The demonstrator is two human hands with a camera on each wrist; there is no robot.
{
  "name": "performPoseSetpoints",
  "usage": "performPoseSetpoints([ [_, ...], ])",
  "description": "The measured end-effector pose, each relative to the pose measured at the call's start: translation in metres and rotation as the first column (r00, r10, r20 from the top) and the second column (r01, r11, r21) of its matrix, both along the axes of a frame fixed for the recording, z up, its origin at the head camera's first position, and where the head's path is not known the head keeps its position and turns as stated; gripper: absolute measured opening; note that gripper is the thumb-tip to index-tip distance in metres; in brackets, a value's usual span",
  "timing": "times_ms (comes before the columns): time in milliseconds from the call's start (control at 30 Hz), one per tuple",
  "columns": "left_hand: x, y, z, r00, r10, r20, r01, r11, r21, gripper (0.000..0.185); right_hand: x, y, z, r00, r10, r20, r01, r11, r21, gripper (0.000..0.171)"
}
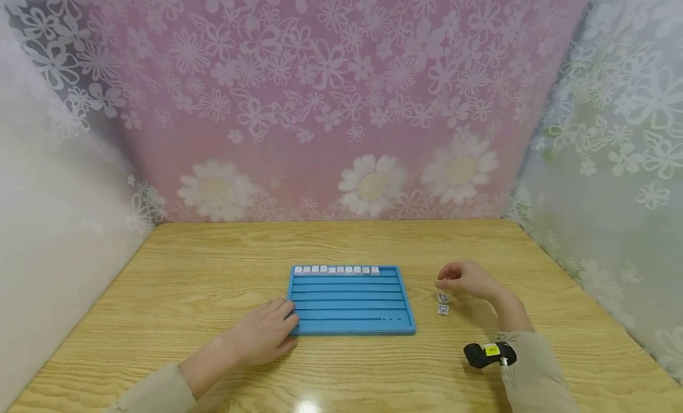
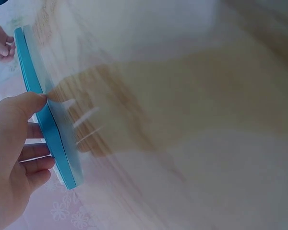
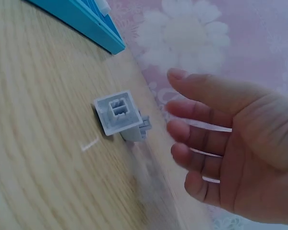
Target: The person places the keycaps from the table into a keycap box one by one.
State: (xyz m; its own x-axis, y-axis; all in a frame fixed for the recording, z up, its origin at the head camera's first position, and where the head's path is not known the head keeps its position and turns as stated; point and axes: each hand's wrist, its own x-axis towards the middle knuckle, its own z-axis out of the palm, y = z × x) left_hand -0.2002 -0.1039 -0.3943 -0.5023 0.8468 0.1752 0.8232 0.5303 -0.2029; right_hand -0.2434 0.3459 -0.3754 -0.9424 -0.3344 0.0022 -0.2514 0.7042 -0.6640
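Observation:
A blue ridged tray (image 1: 347, 328) lies on the table with a row of white keycaps (image 1: 337, 271) along its top groove. My left hand (image 1: 265, 333) grips the tray's left edge; in the left wrist view its thumb (image 2: 31, 102) lies on one side of the tray and the fingers on the other. To the right of the tray, my right hand (image 1: 469, 279) hovers just beyond a few loose keycaps (image 1: 443, 310). The right wrist view has its fingers spread with nothing between them, beside an upturned keycap (image 3: 118, 112) that shows its hollow underside.
The wooden table (image 1: 213, 259) runs back to a pink flowered curtain (image 1: 320, 105). Pale flowered sheets hang on the left and right sides. A black strapped device (image 1: 482, 355) with a yellow label sits on the right wrist.

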Motion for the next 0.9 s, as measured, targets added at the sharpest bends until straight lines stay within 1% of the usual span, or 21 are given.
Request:
performPoseSetpoints([
  [100, -0.0004, 0.0004, 0.0012, 1.000, -0.007, -0.008, 0.007, 1.000, 0.010, 0.028, 0.0012, 0.0002, -0.0004, 0.999, -0.001, 0.042, 0.000, 0.999, 0.037, 0.026],
  [200, -0.0005, 0.0012, 0.0034, 1.000, -0.008, -0.008, 0.008, 1.000, 0.005, 0.027, 0.0020, -0.0021, -0.0012, 0.994, -0.022, 0.111, 0.012, 0.996, 0.083, 0.024],
  [333, 0.0006, 0.0016, 0.0055, 1.000, -0.002, 0.001, 0.002, 1.000, -0.009, 0.028, 0.0032, -0.0047, -0.0050, 0.989, -0.025, 0.144, 0.008, 0.993, 0.116, 0.021],
  [400, 0.0014, 0.0015, 0.0059, 1.000, 0.001, 0.004, -0.001, 1.000, -0.014, 0.028, 0.0040, -0.0059, -0.0065, 0.990, -0.029, 0.141, 0.011, 0.993, 0.121, 0.021],
  [500, 0.0022, 0.0012, 0.0057, 1.000, 0.006, 0.013, -0.006, 1.000, -0.016, 0.029, 0.0045, -0.0070, -0.0077, 0.989, -0.036, 0.142, 0.020, 0.993, 0.117, 0.021],
  [700, 0.0021, 0.0008, 0.0045, 1.000, 0.014, 0.026, -0.014, 1.000, -0.019, 0.030, 0.0040, -0.0069, -0.0084, 0.989, -0.021, 0.147, 0.007, 0.995, 0.098, 0.019],
  [900, 0.0022, 0.0008, 0.0046, 0.999, 0.025, 0.032, -0.025, 0.999, -0.023, 0.030, 0.0037, -0.0072, -0.0075, 0.984, -0.016, 0.177, 0.017, 1.000, -0.003, 0.023],
])
